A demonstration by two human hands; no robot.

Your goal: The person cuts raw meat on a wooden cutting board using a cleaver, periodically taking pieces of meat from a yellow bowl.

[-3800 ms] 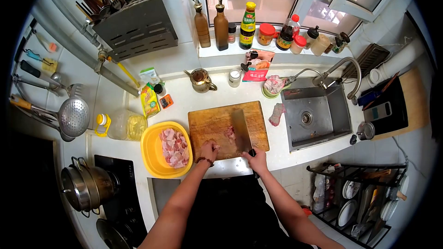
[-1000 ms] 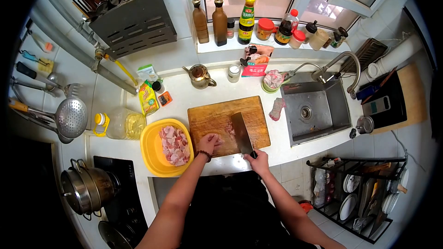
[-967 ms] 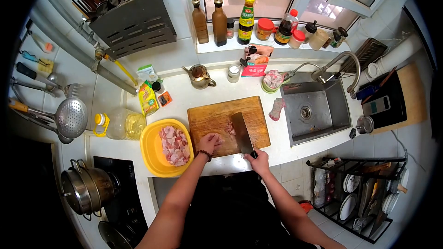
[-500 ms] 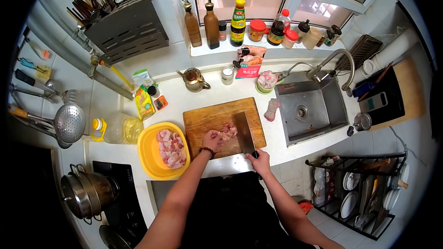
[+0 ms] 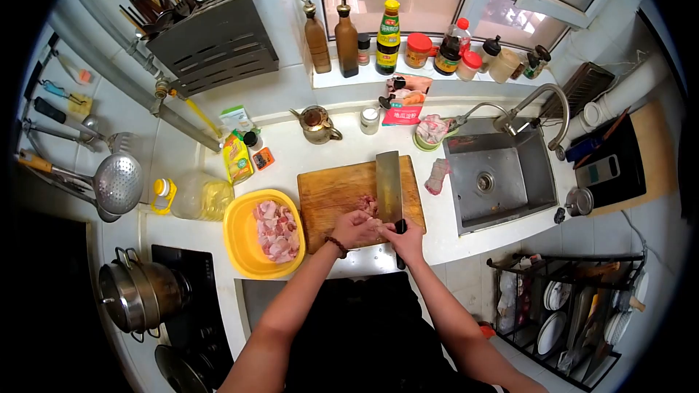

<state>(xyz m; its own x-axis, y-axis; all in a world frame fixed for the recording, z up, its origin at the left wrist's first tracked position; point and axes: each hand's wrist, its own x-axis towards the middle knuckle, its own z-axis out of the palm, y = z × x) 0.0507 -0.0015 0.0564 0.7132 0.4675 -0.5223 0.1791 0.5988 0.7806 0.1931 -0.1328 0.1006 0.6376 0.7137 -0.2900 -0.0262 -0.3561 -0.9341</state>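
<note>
My right hand (image 5: 408, 240) is wrapped around the black handle of a cleaver (image 5: 389, 183). The broad blade points away from me over the right half of the wooden cutting board (image 5: 331, 193). My left hand (image 5: 354, 228), with a beaded bracelet at the wrist, is closed on a small piece of raw meat close to the fingers of my right hand. More chopped raw meat (image 5: 367, 205) lies on the board just beyond my left hand, partly hidden by the blade. Left of the board stands a yellow basin (image 5: 239, 256) holding pink raw meat pieces (image 5: 277, 229).
A steel sink (image 5: 466, 196) lies to the right, with a cloth (image 5: 437, 176) beside it. Behind the board stand a small teapot (image 5: 318, 125), a glass jar (image 5: 370, 121) and a pink packet (image 5: 405, 102). An oil jug (image 5: 200, 199) is at the left, near the stove (image 5: 193, 320).
My left hand has shifted right, up to my right hand, and now pinches a piece of meat. The cleaver has turned to point straighter away from me. The view has shifted slightly.
</note>
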